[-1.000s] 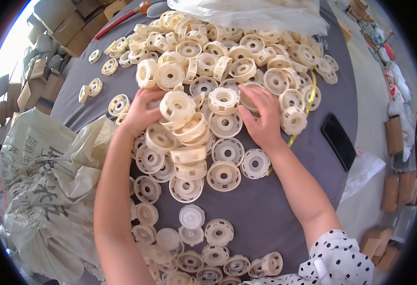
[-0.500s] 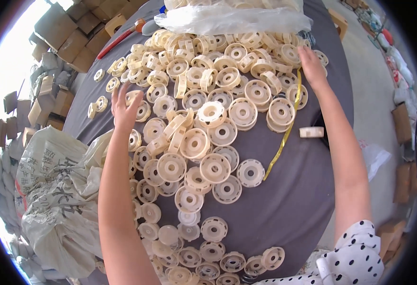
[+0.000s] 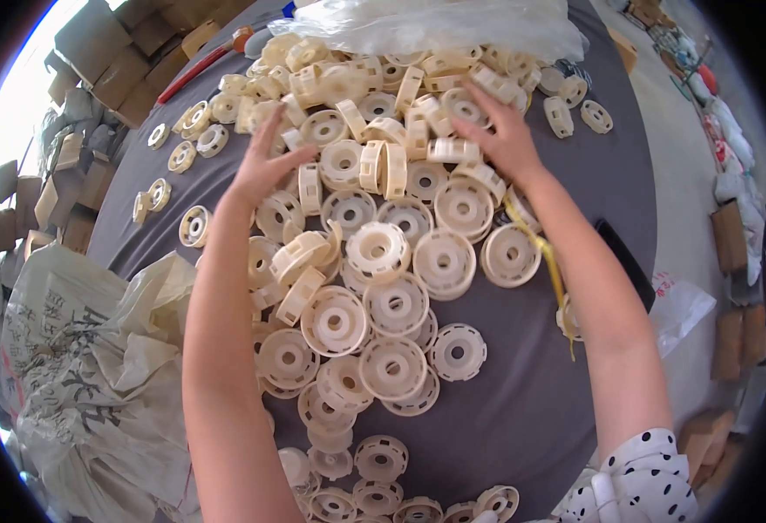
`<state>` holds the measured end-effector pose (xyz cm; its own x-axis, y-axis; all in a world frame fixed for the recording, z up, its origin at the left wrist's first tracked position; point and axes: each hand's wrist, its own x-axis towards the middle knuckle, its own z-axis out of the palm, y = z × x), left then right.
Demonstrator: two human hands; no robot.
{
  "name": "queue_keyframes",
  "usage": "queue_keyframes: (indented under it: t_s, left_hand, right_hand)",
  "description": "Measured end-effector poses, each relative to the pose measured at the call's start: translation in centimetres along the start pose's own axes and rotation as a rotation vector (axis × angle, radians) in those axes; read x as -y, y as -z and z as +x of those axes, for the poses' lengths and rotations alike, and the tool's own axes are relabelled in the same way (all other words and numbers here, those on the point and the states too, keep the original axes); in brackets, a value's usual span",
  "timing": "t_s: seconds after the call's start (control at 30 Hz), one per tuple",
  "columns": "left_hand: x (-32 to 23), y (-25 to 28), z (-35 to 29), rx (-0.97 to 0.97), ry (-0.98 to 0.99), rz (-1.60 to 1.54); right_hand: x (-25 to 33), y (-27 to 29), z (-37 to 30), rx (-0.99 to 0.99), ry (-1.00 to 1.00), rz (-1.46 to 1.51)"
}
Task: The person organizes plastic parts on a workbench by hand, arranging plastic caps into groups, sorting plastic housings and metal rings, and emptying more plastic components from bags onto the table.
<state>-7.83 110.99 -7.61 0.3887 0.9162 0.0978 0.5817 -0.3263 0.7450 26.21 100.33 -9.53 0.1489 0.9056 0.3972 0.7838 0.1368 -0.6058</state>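
Observation:
Many cream plastic wheel-shaped parts (image 3: 443,263), round with a centre hole, lie heaped and overlapping on a dark grey cloth (image 3: 522,366). My left hand (image 3: 265,170) rests at the left side of the heap with thumb and fingers spread, touching parts there. Opposite it, my right hand (image 3: 503,139) has its fingers apart against parts at the heap's right side. Neither hand grips a part. Below my right hand, a thin yellow strip (image 3: 550,261) runs beside my right forearm, partly hidden by it.
A clear plastic bag (image 3: 435,28) lies at the far end, near a red-handled tool (image 3: 195,74). A flat black object (image 3: 624,261) sits beyond my right forearm. A whitish woven sack (image 3: 95,375) stands at the left; cardboard boxes (image 3: 95,44) are stacked behind.
Both hands have moved inward, toward each other, pushing the upper heap closer together. The yellow strip has shifted right, and several parts are left lying apart at the far right.

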Motion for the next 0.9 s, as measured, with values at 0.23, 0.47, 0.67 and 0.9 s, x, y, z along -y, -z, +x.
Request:
queue_keyframes:
  t_s: [0.23, 0.47, 0.67, 0.9]
  left_hand:
    - [-3.4, 2.0, -6.2, 0.207, -0.03, 0.076]
    - [-4.5, 2.8, -14.3, 0.283, -0.018, 0.023]
    - [-5.0, 4.6, -20.2, 0.354, 0.06, 0.142]
    - [-5.9, 6.2, -26.0, 0.474, 0.093, 0.227]
  right_hand:
    - [7.8, -1.6, -4.9, 0.099, 0.033, 0.024]
    - [13.3, -2.8, -11.1, 0.263, 0.033, 0.204]
    - [15.0, -2.7, -14.9, 0.263, 0.093, 0.176]
    - [18.4, -3.3, -19.5, 0.259, 0.19, 0.216]
